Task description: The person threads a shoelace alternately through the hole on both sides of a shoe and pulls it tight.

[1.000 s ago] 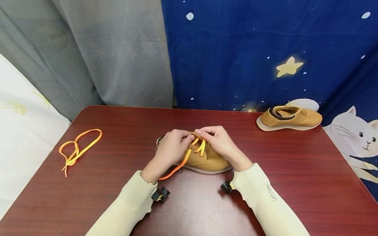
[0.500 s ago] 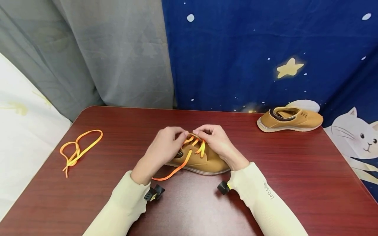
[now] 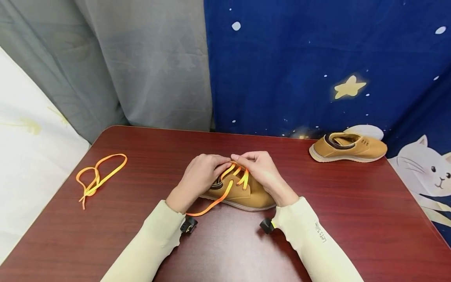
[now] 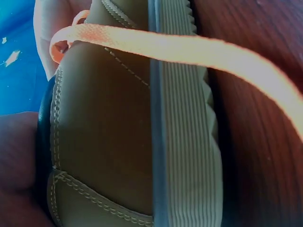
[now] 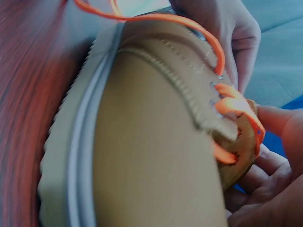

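A tan shoe [image 3: 255,196] lies side-on on the table, toe to the right, with an orange-yellow shoelace [image 3: 243,178] through its front eyelets. One lace end trails from the near side toward my left wrist; in the left wrist view this shoelace [image 4: 161,45] crosses the sole. My right hand [image 3: 262,168] pinches the far eyelet flap between thumb and fingers; the right wrist view shows the flap [image 5: 244,149] and lace between them. My left hand [image 3: 199,176] is over the shoe opening, its thumb and fingers close to the same flap. What lies between its fingertips is hidden.
A second shoelace [image 3: 100,181], yellow-orange and loosely looped, lies on the left of the dark red table [image 3: 225,250]. A matching unlaced tan shoe [image 3: 347,149] stands at the back right. Grey and blue curtains hang behind the table.
My left hand drew back left from the flap, then returned to it, beside my right fingers. My right hand stayed at the flap. The head view has shifted slightly.
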### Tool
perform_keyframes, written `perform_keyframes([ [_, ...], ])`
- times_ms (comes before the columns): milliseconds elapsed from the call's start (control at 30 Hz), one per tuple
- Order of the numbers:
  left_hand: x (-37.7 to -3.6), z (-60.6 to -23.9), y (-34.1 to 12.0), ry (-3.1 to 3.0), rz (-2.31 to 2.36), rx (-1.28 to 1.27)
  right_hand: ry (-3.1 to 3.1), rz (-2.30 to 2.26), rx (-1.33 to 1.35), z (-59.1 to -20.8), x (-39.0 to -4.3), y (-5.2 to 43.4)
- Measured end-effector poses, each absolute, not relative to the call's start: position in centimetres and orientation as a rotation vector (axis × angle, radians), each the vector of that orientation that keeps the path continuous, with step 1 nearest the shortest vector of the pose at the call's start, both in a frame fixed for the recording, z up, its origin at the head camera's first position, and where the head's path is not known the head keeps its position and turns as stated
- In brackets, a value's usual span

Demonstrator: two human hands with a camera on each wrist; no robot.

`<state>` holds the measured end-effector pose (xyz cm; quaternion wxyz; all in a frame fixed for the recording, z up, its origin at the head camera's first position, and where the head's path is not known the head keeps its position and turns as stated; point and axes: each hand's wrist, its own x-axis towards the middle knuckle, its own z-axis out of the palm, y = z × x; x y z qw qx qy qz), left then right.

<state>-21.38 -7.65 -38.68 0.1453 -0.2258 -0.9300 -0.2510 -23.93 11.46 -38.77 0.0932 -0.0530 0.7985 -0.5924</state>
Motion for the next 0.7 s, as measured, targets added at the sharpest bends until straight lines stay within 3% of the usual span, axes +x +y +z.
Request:
perform_keyframes([
  [333,-21.1,-38.6,-7.5,-2.675,-0.712,-0.655,2.565,-1.604,-0.273,-38.0,-24.6,11.3],
  [700,-20.9,-38.9,-7.7,-2.638,-0.713,-0.662,2.579,-1.504,-0.571,-33.8,-28.6,10.0],
])
